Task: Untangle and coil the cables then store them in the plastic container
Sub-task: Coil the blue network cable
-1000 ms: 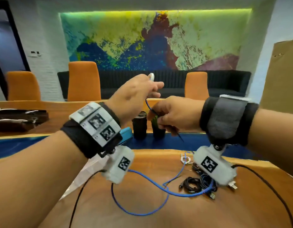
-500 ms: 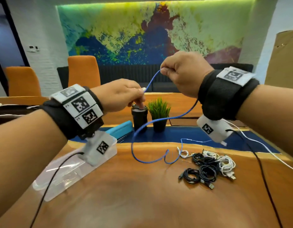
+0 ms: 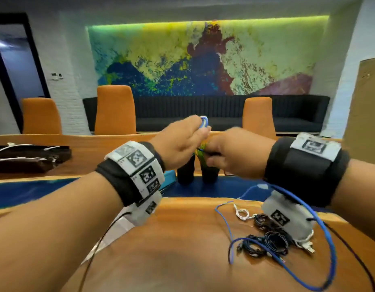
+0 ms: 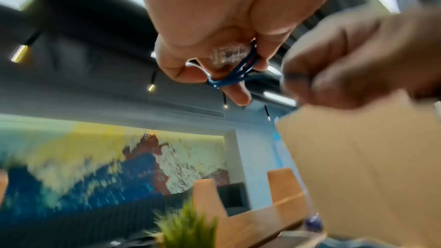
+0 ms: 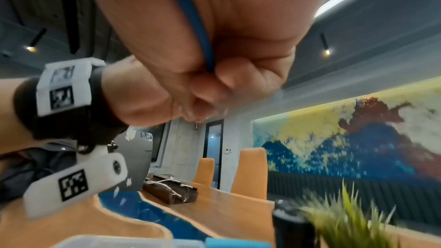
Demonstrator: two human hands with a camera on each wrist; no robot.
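Both hands are raised over the wooden table (image 3: 171,260), close together. My left hand (image 3: 200,131) holds small loops of the blue cable (image 4: 231,78) round its fingers, along with the cable's clear plug (image 4: 229,55). Just to its right, my right hand (image 3: 209,152) is a fist gripping the same blue cable (image 5: 190,16), which runs along the palm. The slack of the blue cable (image 3: 327,239) hangs past the right wrist in a wide loop down to the table. A tangle of black and white cables (image 3: 266,239) lies under the right wrist. The clear plastic container (image 3: 110,234) is mostly hidden beneath my left forearm.
A black cup (image 3: 185,171) and a small potted plant (image 3: 209,171) stand just behind the hands. A dark wooden box (image 3: 30,159) with white cables sits far left. Orange chairs (image 3: 115,110) line the far side. A cardboard sheet (image 3: 363,102) stands at the right.
My right hand has come down from high on the right to beside the left hand. The blue slack that hung between the hands now loops out to the right of the right wrist.
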